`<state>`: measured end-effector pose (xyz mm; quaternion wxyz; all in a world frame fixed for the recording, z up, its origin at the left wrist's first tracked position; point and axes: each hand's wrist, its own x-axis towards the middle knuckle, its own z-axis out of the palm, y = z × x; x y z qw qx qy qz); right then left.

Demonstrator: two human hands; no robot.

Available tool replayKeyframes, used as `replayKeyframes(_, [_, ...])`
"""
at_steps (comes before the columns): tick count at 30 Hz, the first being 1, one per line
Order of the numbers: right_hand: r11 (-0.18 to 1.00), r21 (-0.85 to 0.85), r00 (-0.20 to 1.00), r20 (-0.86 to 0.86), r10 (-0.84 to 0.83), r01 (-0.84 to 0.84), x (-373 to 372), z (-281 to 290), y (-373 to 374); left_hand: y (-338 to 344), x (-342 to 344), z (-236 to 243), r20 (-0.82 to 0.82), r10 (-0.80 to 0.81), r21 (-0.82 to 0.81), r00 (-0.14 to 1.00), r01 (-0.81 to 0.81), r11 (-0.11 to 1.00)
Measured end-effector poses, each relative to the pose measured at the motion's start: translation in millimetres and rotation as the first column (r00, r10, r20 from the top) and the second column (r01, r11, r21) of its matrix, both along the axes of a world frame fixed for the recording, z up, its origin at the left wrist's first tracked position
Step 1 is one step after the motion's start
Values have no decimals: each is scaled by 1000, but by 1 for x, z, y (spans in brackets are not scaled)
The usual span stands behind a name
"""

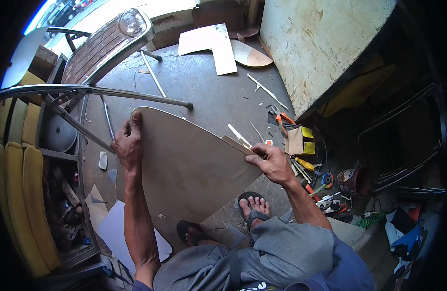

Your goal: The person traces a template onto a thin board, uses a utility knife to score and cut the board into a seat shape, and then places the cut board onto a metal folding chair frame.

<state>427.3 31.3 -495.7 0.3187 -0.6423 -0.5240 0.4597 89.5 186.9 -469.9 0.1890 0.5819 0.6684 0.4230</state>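
A thin brown board (pixel 184 165) with a curved far edge is held tilted in front of my legs, its near part hanging over my feet. My left hand (pixel 128 145) is closed on its far left corner, thumb on the upper face. At the right edge my right hand (pixel 273 164) pinches the board and a narrow splintered strip (pixel 235 144) along that edge. The fingers under the board are hidden. Just beyond my right hand lie pale slivers (pixel 239 133) on the floor.
A metal-framed folding chair (pixel 112 53) stands far left, its tube reaching near the board. Yellow pads (pixel 20 194) line the left shelf. Orange-handled pliers (pixel 281 123), a small box (pixel 299 140) and a yellow screwdriver (pixel 305 164) lie right. A worn pale cabinet (pixel 325 43) stands far right.
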Motion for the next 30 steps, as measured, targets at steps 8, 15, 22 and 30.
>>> replayKeyframes(8, [856,516,916,336,-221,18,-27,-31,11,-7,13,14,-304,103,-45,947,-122,992])
replayKeyframes(15, [826,564,918,334,-215,-12,-16,-49,12,0,16,6,-247,108,-63,963,-127,990])
replayKeyframes(22, [1000,-4,999,34,1,-1,21,-59,12,-4,8,12,-181,140,-35,974,-148,988])
replayKeyframes(30, [919,383,944,262,-202,91,-10,-96,8,-3,2,12,-309,188,-39,932,-210,977])
